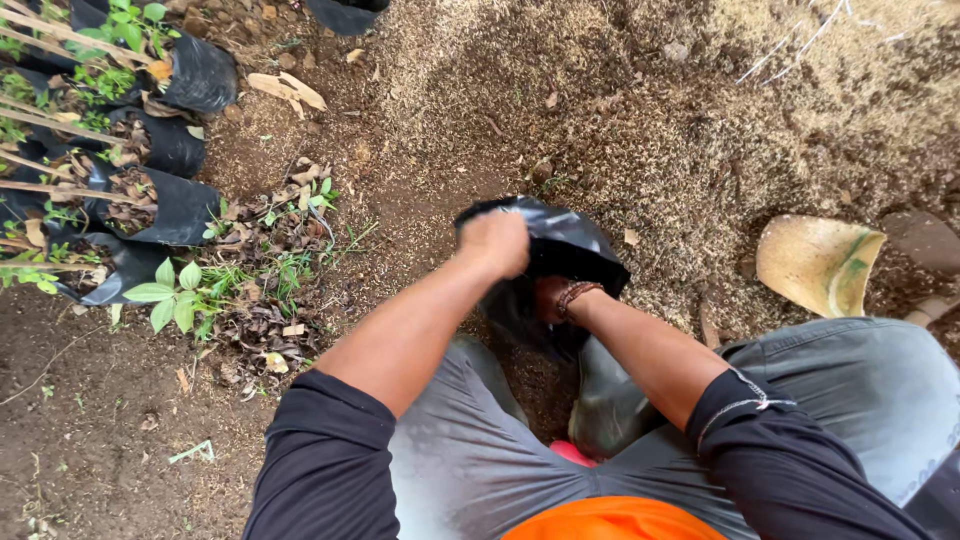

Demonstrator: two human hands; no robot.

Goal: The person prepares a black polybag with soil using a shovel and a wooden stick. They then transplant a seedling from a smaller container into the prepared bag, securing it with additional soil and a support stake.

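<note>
While the left hand (pixel 493 243) grips the black plastic bag (pixel 570 245), the right hand (pixel 550 298) sits hidden inside.

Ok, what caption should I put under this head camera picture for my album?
Left hand grips the rim of a black plastic bag while the right hand reaches inside, above loose brown soil.

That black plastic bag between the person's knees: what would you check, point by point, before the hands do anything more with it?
1. Left hand grips the rim of the black bag: ok.
2. Right hand reaches inside the bag: ok, though its fingers are hidden.
3. Bag mouth held open: ok.
4. How full the bag is: cannot tell, the inside is dark.
5. Loose soil mix lies right beside the bag: ok.
6. Scoop lies on the soil, untouched, at the person's right: ok.
</note>
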